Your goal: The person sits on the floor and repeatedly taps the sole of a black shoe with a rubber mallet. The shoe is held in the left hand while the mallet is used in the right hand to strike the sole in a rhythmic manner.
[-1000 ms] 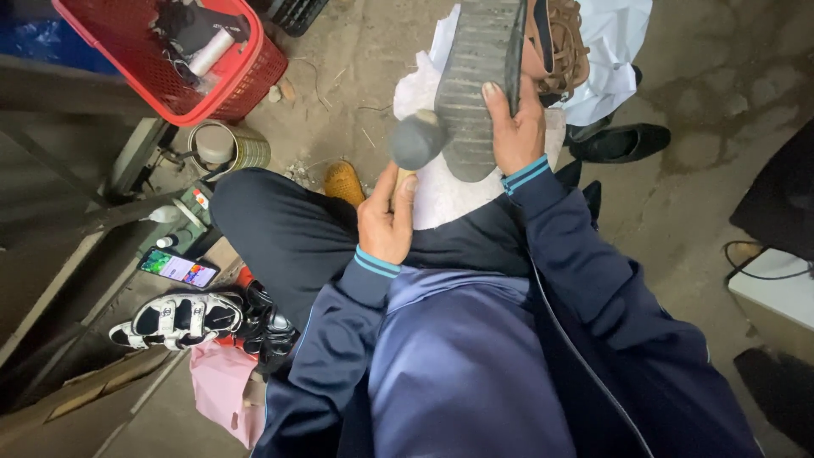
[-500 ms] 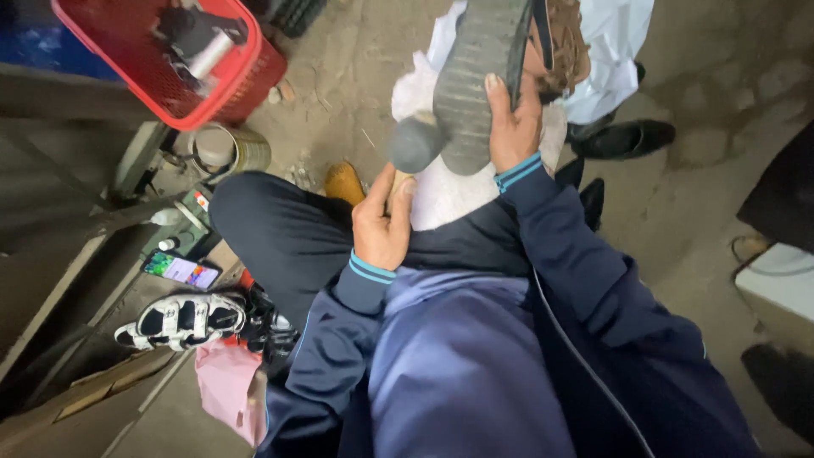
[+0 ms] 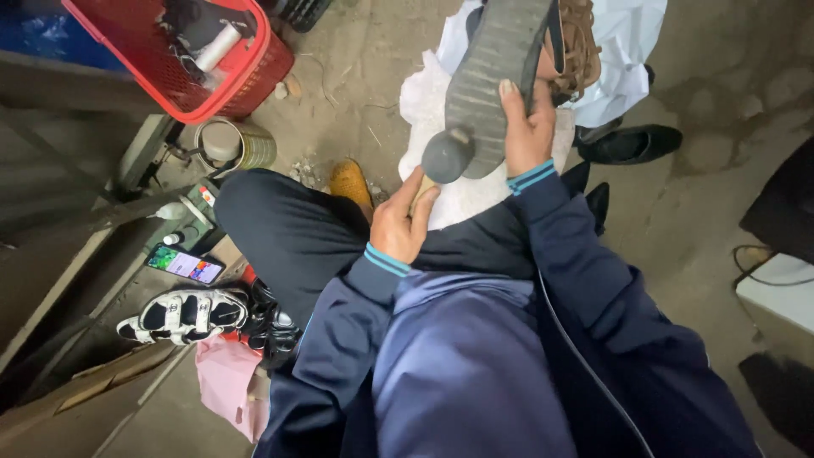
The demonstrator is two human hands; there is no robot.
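We see the sandal [image 3: 496,80] resting sole-up on the cloth [image 3: 475,199] over our knee, the basket [image 3: 191,64] far left, the can [image 3: 233,146] below it, the phone [image 3: 185,265] beside our thigh.

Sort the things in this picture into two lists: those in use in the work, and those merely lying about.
In use: grey ribbed-sole sandal, in the right hand; round-headed grey hammer, in the left hand.

Lying about: red plastic basket, black leather shoe, black-and-white sandal, smartphone, metal tin.

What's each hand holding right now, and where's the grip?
Left hand grips the hammer by its handle, just below the head. Right hand holds the upturned shoe by its sole's edge, near the heel.
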